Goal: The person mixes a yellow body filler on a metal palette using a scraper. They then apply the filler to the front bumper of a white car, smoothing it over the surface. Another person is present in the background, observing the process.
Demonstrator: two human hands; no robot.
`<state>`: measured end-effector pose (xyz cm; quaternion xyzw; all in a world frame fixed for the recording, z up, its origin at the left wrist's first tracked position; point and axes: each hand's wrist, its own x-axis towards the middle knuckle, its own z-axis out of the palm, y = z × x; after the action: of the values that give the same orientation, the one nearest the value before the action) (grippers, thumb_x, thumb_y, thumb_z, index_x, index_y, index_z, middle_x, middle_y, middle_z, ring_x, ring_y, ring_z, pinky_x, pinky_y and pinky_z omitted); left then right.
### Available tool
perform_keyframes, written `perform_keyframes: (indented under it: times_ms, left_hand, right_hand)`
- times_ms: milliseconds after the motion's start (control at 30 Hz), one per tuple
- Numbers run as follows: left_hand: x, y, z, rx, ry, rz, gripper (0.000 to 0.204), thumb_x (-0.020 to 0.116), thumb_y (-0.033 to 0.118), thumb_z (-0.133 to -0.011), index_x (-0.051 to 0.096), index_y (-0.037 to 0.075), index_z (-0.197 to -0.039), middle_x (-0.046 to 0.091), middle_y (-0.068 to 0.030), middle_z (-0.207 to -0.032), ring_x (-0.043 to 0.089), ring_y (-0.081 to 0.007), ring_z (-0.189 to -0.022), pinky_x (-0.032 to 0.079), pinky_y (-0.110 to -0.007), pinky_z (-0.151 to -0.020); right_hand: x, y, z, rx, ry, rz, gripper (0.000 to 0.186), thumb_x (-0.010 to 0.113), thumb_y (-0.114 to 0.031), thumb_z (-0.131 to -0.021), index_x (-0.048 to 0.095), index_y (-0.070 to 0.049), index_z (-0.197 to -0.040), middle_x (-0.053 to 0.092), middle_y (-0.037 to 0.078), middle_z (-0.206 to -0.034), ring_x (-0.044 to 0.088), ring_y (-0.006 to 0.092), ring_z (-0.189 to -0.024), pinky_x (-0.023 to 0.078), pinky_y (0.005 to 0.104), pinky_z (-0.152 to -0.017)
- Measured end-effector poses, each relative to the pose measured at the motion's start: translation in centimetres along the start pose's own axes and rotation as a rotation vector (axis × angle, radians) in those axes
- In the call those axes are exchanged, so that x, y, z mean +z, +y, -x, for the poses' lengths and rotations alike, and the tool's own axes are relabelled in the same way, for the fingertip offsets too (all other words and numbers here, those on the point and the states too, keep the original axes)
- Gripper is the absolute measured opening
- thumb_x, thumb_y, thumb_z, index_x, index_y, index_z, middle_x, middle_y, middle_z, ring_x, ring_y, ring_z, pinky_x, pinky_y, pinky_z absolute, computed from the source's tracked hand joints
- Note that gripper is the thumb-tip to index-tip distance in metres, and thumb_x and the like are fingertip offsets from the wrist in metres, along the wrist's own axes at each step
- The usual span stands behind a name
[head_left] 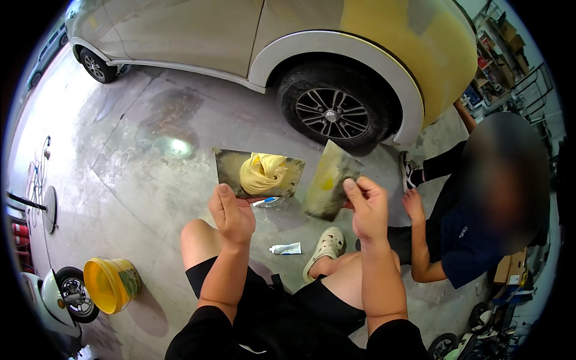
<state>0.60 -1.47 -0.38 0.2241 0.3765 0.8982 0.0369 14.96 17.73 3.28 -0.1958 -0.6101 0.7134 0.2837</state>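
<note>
My left hand (233, 215) grips the lower edge of a flat rectangular putty board (228, 167), thumb on top. A thick, folded mound of yellow putty (264, 174) sits on that board. My right hand (369, 210) pinches the right edge of a thin putty spreader (331, 186), which is tilted and carries grey residue and a yellow smear. The two plates are close together but apart, held above my knees in front of the car's rear wheel (332, 114). Partly hidden behind the board, a small blue-and-white object (266, 202) shows low down.
A car with grey and yellow patched panels (372, 21) stands ahead. On the concrete floor lies a white tube (285, 248). A yellow bucket (112, 284) and a scooter (57, 303) are at left. Another person (474, 234) crouches close at right, near shelves (501, 48).
</note>
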Motion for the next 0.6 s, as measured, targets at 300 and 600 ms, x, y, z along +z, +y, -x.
perform_keyframes:
  times_ms: [300, 600]
  left_hand:
    - [1.9, -1.6, 2.3, -0.03, -0.05, -0.148, 0.051, 0.035, 0.03, -0.106, 0.04, -0.009, -0.139, 0.062, -0.0148, -0.115, 0.065, -0.0239, -0.096, 0.055, -0.035, -0.083]
    - [2.2, -0.5, 1.4, 0.052, -0.364, -0.69, 0.045, 0.04, 0.028, -0.104, 0.053, -0.006, -0.13, 0.054, 0.0001, -0.068, 0.042, -0.0063, -0.061, 0.034, -0.023, -0.057]
  right_hand:
    - [3.3, 2.8, 0.0, 0.284, -0.062, -0.229, 0.022, 0.064, -0.021, -0.095, 0.067, -0.002, -0.085, 0.068, 0.004, -0.079, 0.064, 0.0111, -0.068, 0.054, 0.0276, -0.063]
    - [3.6, 2.4, -0.9, 0.122, -0.014, -0.245, 0.022, 0.065, -0.02, -0.094, 0.066, -0.003, -0.082, 0.066, 0.001, -0.077, 0.06, 0.0084, -0.065, 0.052, 0.026, -0.06]
